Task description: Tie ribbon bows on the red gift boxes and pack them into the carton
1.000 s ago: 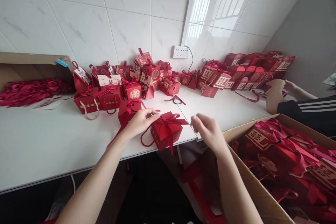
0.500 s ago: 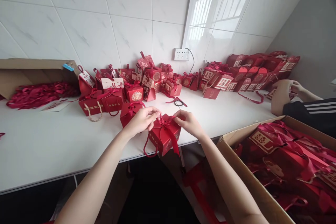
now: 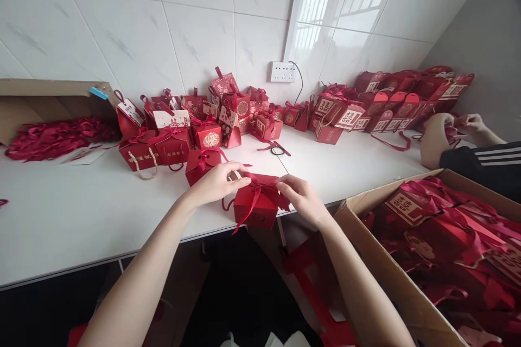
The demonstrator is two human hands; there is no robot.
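Note:
A small red gift box (image 3: 254, 210) with a red ribbon bow (image 3: 260, 187) sits at the front edge of the white table (image 3: 81, 211). My left hand (image 3: 215, 181) pinches the ribbon at the box's top left. On the top right, my right hand (image 3: 301, 198) pinches the other side of the bow. Both hands are closed on the ribbon. Another red box (image 3: 199, 165) stands just behind my left hand.
Many red gift boxes (image 3: 211, 119) crowd the back of the table along the tiled wall. A cardboard box (image 3: 354, 227) full of red packaging stands at right. An open carton with loose red ribbons (image 3: 57, 135) lies at left. Another person's hands (image 3: 468, 124) work at far right.
My right hand has come in from the right onto the bow. The box has shifted slightly and both hands now pull at the ribbon.

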